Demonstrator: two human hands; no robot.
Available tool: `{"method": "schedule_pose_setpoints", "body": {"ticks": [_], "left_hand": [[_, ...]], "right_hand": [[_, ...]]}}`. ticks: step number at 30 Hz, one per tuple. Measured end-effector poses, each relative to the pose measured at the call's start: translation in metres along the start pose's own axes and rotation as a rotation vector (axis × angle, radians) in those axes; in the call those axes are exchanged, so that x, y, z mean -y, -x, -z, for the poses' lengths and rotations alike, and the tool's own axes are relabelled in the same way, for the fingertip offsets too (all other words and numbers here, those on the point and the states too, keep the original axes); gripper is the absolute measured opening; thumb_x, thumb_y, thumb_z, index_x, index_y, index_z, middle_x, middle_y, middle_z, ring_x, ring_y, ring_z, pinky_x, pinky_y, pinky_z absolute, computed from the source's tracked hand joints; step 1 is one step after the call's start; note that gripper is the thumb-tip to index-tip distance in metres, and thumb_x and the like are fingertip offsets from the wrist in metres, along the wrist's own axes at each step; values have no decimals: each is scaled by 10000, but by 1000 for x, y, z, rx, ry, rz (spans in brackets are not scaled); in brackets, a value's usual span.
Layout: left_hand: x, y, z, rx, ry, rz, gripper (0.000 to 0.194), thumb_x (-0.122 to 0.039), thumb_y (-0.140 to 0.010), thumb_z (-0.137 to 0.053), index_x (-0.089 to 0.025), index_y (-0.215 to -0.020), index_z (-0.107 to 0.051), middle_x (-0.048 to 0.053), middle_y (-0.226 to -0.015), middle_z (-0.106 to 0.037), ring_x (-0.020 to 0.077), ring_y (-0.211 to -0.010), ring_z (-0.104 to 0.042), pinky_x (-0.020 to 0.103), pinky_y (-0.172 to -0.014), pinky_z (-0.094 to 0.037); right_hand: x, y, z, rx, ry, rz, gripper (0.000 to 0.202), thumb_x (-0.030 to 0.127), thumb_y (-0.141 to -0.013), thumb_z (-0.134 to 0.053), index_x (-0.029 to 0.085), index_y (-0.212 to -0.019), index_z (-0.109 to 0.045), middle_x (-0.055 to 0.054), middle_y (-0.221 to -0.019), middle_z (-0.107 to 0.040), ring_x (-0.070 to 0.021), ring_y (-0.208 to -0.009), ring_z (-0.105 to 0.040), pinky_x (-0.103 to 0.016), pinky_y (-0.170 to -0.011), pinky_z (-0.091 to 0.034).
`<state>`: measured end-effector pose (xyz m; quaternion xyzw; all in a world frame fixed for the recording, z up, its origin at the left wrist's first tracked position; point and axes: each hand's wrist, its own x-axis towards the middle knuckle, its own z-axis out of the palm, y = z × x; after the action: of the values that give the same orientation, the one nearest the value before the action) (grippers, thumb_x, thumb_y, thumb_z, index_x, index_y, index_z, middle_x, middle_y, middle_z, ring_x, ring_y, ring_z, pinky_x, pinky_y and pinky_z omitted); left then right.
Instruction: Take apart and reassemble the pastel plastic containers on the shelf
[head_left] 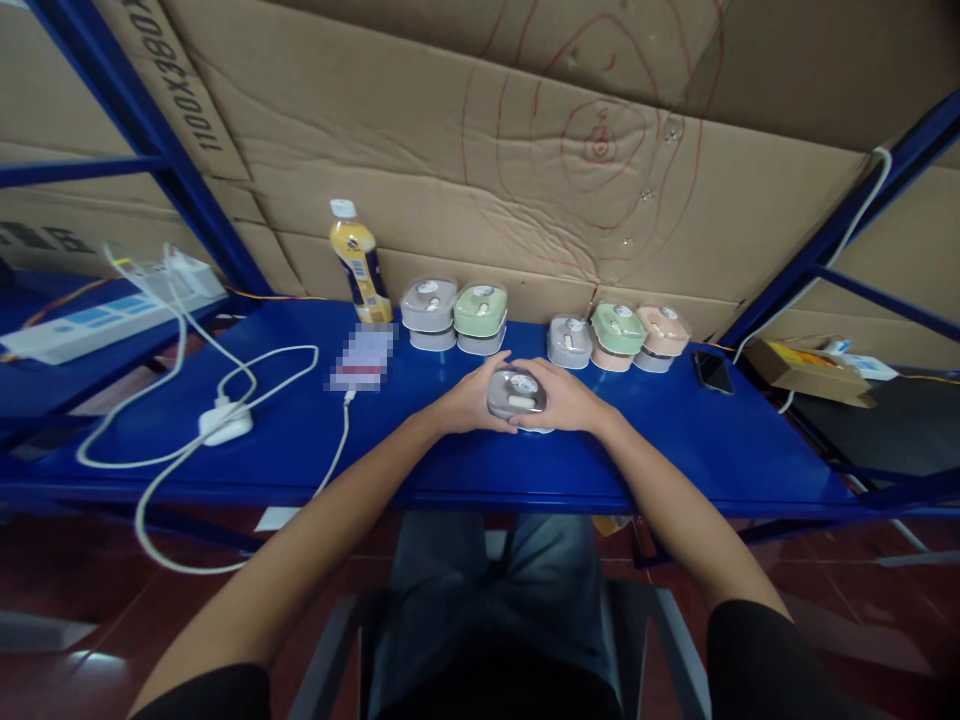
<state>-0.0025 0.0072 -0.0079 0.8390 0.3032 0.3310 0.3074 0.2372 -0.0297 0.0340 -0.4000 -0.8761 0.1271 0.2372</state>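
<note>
1. Grey container (517,392) sits between my two hands, over the middle of the blue table (480,482), toward my side. Resting or slightly raised: cannot tell.
2. Left hand (472,398) curls round its left wall, right hand (571,397) round its right. Both are part-open, spread to the container's width, and have hold of it together. Thumbs lie on the near side; fingers reach round the far side, some tips hidden.
3. Handling, my guess: light and stiff, probably plastic. The glossy lid (507,381) looks slick, so dry skin pressed flat should serve better than fingertips. Not very fragile, though a hard squeeze might flex the walls.
4. Best hold: low on the opposite side walls, leaving alone the pale tab (523,402) on top, which could lift.
5. White rim (536,431) shows below, nearer my right thumb. Part of this container or a piece beneath: cannot tell. I'd support it too.
6. Small grey box (569,345) stands just beyond my right fingers; contact unclear.
</note>
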Motion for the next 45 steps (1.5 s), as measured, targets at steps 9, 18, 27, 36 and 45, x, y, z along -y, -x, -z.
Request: {"method": "schedule_pose_setpoints", "body": {"ticks": [9,18,27,36,45], "left_hand": [[-9,3,1,9,-120,-44,860,-502,-744,-929,-255,-1496,-593,145,-1470,-594,388,-1444,-544,598,-1246,-421],[-10,4,2,-23,-156,-73,348,-469,-901,-795,-294,-1201,-815,107,-1417,-576,347,-1422,-536,572,-1249,-439],[10,-1,21,-230,-234,133,499,-527,-857,-815,-235,-1258,-763,117,-1251,-627,349,-1287,-621,567,-1180,-486],[-8,1,2,-66,-92,10,1065,-517,-674,-960,-224,-1561,-448,178,-1600,-535,393,-1463,-542,565,-1230,-435],[-8,-2,-12,-47,-58,9,1232,-501,-584,-1001,-219,-1601,-366,210,-1566,-564,432,-1428,-577,605,-1175,-483]], "right_hand": [[-32,16,28,-220,-245,-133,654,579,-876,-739,226,-1404,-583,-123,-1320,-738,-324,-1198,-708,-536,-1071,-546],[-55,28,28,-296,-197,-253,621,586,-888,-710,242,-1391,-589,-132,-1304,-745,-354,-1206,-702,-578,-1039,-564],[-58,30,32,-253,-142,-289,748,601,-805,-799,229,-1426,-608,-143,-1385,-720,-361,-1193,-711,-615,-1082,-546],[-27,24,32,-171,-155,27,820,588,-761,-868,275,-1479,-628,-124,-1483,-669,-340,-1370,-638,-570,-1196,-478],[-11,9,13,-44,-84,107,858,577,-757,-877,265,-1508,-602,-137,-1445,-646,-344,-1314,-649,-536,-1156,-511]]}}
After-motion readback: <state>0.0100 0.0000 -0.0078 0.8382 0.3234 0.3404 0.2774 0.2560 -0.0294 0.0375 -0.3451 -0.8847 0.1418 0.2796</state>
